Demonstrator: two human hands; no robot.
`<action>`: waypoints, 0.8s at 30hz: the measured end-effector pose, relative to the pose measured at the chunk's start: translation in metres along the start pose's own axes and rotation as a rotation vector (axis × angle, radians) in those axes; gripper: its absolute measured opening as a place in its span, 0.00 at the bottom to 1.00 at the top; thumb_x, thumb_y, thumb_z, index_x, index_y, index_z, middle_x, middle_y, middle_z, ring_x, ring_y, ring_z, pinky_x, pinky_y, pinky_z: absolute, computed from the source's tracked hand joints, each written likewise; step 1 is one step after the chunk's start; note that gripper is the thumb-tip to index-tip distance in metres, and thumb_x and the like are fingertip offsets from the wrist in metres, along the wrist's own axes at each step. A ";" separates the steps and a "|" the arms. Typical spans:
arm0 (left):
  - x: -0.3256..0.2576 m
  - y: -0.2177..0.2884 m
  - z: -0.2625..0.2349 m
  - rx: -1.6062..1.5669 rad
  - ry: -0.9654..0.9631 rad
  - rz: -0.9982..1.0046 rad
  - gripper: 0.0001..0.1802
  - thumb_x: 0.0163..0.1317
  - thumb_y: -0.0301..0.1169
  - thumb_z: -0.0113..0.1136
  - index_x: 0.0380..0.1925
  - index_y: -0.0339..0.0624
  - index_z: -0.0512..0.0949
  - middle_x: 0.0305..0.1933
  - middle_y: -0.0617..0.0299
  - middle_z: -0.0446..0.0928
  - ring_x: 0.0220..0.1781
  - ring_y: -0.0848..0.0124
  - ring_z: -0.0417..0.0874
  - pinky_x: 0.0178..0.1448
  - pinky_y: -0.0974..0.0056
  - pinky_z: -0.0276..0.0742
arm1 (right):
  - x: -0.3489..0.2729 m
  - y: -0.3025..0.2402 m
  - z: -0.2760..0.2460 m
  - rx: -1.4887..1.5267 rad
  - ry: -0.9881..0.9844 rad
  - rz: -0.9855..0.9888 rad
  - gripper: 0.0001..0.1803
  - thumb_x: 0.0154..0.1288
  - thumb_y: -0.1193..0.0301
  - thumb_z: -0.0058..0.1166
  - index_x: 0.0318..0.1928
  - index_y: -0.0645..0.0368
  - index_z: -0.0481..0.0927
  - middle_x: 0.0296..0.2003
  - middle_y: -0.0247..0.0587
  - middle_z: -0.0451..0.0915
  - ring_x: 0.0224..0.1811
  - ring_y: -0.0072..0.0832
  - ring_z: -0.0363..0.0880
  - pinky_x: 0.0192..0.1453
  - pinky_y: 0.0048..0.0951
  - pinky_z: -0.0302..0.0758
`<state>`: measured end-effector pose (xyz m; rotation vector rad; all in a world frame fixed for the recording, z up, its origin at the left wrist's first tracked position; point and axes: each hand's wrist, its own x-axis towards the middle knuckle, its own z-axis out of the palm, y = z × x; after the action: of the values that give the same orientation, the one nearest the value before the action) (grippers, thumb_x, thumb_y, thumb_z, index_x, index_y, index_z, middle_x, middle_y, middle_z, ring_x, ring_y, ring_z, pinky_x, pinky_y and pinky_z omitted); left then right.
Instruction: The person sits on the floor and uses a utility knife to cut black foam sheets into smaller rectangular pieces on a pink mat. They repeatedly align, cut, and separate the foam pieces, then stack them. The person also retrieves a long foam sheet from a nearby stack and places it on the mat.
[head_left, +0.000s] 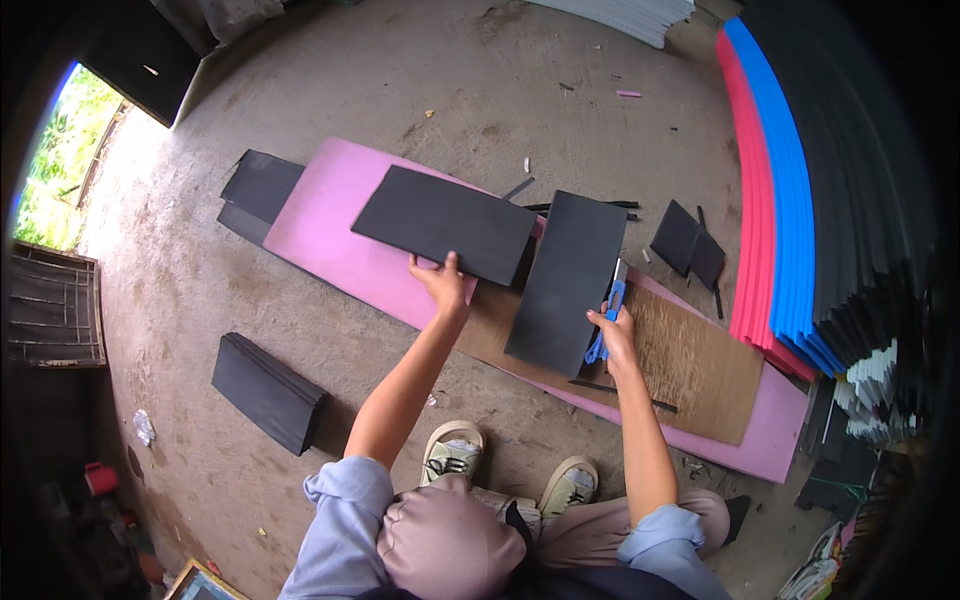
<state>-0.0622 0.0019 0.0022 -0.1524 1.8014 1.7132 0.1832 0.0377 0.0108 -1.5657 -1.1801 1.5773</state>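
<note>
The right hand (621,335) has its grip closed around a blue cutter (615,300) at the right edge of the upright-lying black slab (568,275), which rests across the brown board (690,370). That slab's long axis runs away from the person, its far end leaning right; the right hand is nearer it. The left hand (443,285) touches the near edge of a crosswise black panel (445,220) over the pink sheet (325,225); whether its grip pinches, I cannot tell.
</note>
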 end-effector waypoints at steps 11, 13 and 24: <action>0.015 0.048 -0.091 0.184 -0.639 0.140 0.31 0.61 0.26 0.49 0.63 0.53 0.52 0.41 0.64 0.70 0.37 0.77 0.75 0.37 0.73 0.76 | 0.008 0.016 0.025 -0.467 0.037 -0.213 0.14 0.47 0.72 0.61 0.33 0.61 0.71 0.24 0.33 0.73 0.28 0.25 0.74 0.35 0.27 0.69; 0.005 0.039 -0.091 0.265 -0.721 0.113 0.30 0.60 0.26 0.50 0.62 0.52 0.54 0.38 0.66 0.69 0.38 0.78 0.75 0.38 0.73 0.76 | 0.019 0.018 0.024 -0.541 0.112 -0.319 0.13 0.46 0.71 0.61 0.31 0.63 0.72 0.25 0.42 0.77 0.30 0.38 0.78 0.35 0.35 0.71; -0.019 -0.001 -0.051 0.379 -0.841 0.041 0.31 0.60 0.23 0.48 0.63 0.54 0.53 0.38 0.65 0.68 0.39 0.78 0.75 0.40 0.72 0.76 | 0.050 0.034 0.011 -0.285 0.084 -0.183 0.12 0.46 0.80 0.59 0.30 0.63 0.70 0.26 0.40 0.79 0.28 0.23 0.78 0.31 0.23 0.75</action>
<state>-0.0652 -0.0521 0.0088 0.6702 1.4231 1.1497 0.1726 0.0668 -0.0429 -1.6286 -1.5063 1.2559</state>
